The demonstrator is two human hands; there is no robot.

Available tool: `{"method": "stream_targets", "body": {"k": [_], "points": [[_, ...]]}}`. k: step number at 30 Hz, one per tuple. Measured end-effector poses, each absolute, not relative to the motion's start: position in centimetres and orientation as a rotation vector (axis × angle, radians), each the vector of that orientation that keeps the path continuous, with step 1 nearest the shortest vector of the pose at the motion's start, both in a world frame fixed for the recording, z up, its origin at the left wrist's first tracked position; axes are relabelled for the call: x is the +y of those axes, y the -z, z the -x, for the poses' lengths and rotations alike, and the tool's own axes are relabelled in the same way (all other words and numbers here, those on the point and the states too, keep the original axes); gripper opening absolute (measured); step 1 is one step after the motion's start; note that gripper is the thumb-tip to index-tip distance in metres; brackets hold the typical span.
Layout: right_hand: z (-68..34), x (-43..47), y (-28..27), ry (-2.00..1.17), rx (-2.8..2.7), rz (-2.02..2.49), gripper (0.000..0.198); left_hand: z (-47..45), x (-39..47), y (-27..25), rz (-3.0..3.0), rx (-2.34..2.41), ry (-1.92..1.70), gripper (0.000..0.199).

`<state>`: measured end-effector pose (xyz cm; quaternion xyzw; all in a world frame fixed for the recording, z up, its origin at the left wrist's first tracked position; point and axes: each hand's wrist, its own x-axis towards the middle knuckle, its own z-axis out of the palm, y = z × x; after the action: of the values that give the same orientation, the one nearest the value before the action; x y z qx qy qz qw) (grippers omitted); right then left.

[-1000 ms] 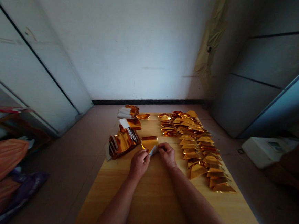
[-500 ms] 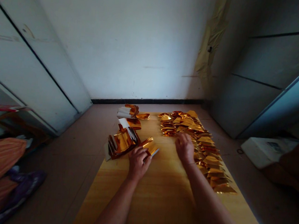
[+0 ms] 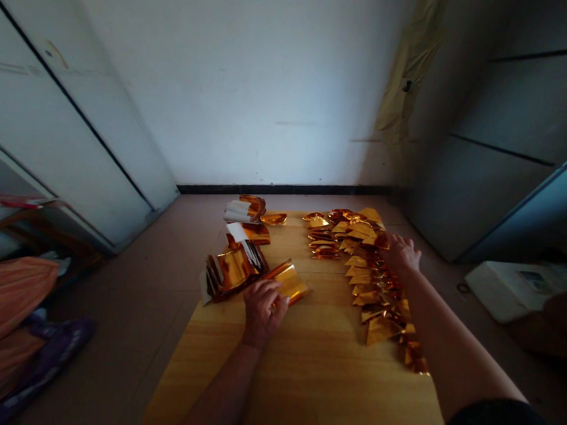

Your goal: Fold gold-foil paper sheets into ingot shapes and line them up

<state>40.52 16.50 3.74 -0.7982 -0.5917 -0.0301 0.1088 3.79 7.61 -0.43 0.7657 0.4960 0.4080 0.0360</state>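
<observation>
My left hand (image 3: 265, 308) rests on the table with its fingers curled down onto a shiny gold foil paper sheet (image 3: 291, 283), thumb and fingers pressed on its near edge. At the far right of the table my right hand (image 3: 404, 253) is closed at the outer edge of the heap of folded gold foil papers (image 3: 355, 232). A folded gold piece shows at its fingertips, partly hidden by them. Left of my left hand lies a stack of unfolded gold foil sheets (image 3: 234, 267), with white backs showing at its sides.
Behind the stack sit a curled bundle of foil sheets (image 3: 238, 210) and one boat-shaped gold piece (image 3: 274, 219). The wooden table (image 3: 310, 372) stands before a white wall. Cabinets flank it, with orange cloth (image 3: 5, 308) at left and a white box (image 3: 501, 288) at right.
My right hand has moved right and away, to the heap's outer edge. Folded pieces along the right side have shifted. My left hand stays put, and the sheet under it shows wider.
</observation>
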Motion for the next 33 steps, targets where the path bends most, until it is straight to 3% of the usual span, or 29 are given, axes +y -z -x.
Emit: {"method": "stream_targets", "body": {"k": [11,13,15,18,22,28,33], "points": [[-40.2,16.2,-4.7,0.153,-1.66,2.165,0.036,-3.9,7.7,0.3,-2.361,1.459,-1.307,0.018],[-39.4,15.6,-5.8,-0.067,-1.557,2.048,0.034,-3.8,7.5,0.3,-2.339,1.452,-1.344,0.014],[-38.1,14.5,-6.8,-0.521,-1.528,1.819,0.034,-4.1,7.3,-0.1,-2.282,1.412,-1.398,0.009],[-35.1,12.5,-7.6,-1.167,-1.357,1.515,0.041,-5.1,7.2,-1.3,-2.1,1.28,-1.459,0.024],[-31.2,10.2,-7.2,-1.695,-1.329,1.239,0.038,-6.5,7.8,-3.9,-1.739,1.099,-1.36,0.041],[-28.1,9.4,-6.1,-1.914,-1.406,1.227,0.035,-6.4,9.0,-5.4,-1.432,1.014,-1.0,0.063],[-27.2,9.4,-5.7,-1.916,-1.47,1.246,0.03,-6.1,8.9,-4.2,-1.45,1.062,-0.98,0.034]]}}
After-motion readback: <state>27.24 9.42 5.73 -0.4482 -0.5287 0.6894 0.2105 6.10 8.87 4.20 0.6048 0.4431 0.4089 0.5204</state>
